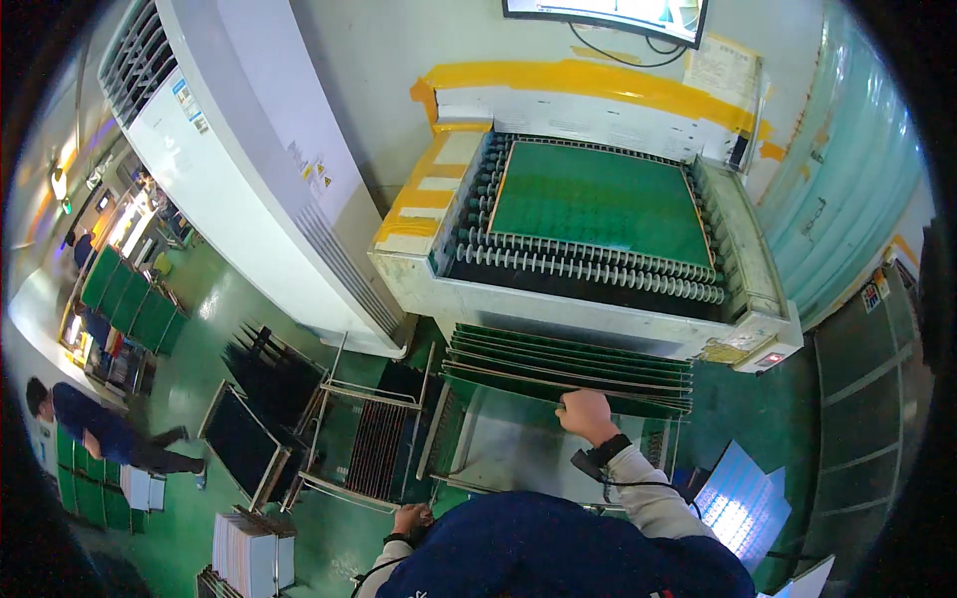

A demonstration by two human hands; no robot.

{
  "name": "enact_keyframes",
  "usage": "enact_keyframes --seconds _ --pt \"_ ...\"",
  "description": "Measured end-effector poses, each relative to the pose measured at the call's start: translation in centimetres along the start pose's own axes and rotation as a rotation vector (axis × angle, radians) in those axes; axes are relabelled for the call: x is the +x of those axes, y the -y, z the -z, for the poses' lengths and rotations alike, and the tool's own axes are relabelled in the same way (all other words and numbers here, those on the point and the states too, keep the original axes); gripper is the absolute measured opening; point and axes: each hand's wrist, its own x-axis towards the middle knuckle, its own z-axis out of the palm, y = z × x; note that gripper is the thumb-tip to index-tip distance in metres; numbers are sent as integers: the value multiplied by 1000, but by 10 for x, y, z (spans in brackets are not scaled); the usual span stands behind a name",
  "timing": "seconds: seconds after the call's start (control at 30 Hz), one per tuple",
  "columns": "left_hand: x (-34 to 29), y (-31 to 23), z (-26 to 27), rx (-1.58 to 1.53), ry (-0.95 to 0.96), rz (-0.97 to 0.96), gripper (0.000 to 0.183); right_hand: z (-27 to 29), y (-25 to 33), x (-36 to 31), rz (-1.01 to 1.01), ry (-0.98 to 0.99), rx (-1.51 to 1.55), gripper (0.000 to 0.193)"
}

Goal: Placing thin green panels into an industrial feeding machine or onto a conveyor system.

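My right hand (588, 417) is closed at the edge of the nearest green panel (518, 382), its fingers bent over toward the sheet. Several such thin panels stand in a row at the far end of a metal rack cart (513, 439). Lower and to the left, my left hand (411, 518) is closed beside the cart's near left corner; what its fingers hold is hidden. Beyond the cart, a large flat green board (598, 199) lies on the rollers of a conveyor machine (588, 317).
A tall white air conditioner (239, 169) stands left of the machine. Dark slotted racks (379, 439) sit left of the cart. Silvery sheets (743, 503) lean at the lower right. Translucent curtain strips (847, 189) hang at the right. A person (115, 429) walks at the far left.
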Motion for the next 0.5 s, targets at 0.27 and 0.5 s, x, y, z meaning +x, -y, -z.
enact_keyframes --seconds 0.27,0.5 --pt "13 28 -13 -376 28 -15 23 1 2 1 2 -9 -3 26" --pt "-21 -46 9 -763 -12 -12 16 -8 -7 -1 -13 -22 6 27"
